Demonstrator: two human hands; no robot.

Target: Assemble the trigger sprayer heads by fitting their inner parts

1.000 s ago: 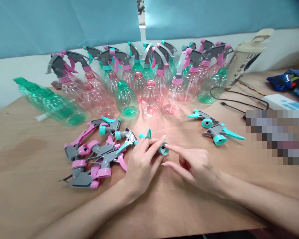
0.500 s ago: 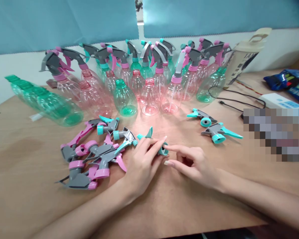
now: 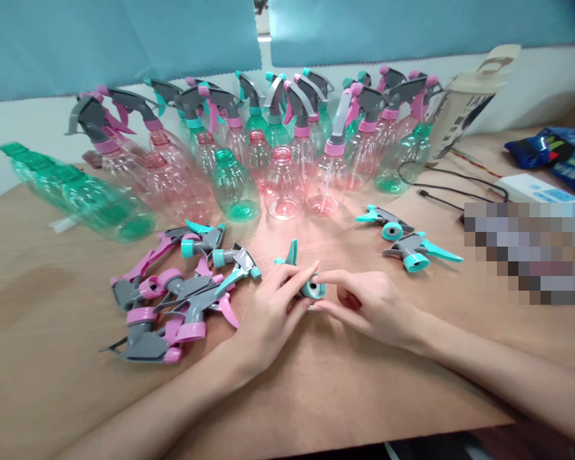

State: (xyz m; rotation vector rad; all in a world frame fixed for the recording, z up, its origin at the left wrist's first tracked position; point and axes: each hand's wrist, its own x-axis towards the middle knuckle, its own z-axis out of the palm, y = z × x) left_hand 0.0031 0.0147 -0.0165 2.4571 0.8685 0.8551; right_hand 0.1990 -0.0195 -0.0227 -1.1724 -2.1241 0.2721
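My left hand [image 3: 268, 313] grips a grey spray head with a teal collar and trigger [image 3: 303, 276] just above the wooden table [image 3: 316, 383]. Its teal trigger points up. My right hand [image 3: 367, 306] touches the teal collar with thumb and forefinger pinched on it, the other fingers curled. A heap of grey spray heads with pink and teal parts [image 3: 177, 300] lies just left of my left hand. Two more teal spray heads [image 3: 402, 239] lie to the right of my hands.
Several pink and green clear bottles [image 3: 278, 160], many capped with spray heads, stand at the back. A stack of green bottles [image 3: 76, 191] lies on its side at left. A black cable [image 3: 436, 191], a white power strip [image 3: 527, 188] and a blue packet [image 3: 556, 153] sit at right.
The spray head has turned in my left hand, so its trigger stands more upright. My right fingers have closed onto the teal collar.
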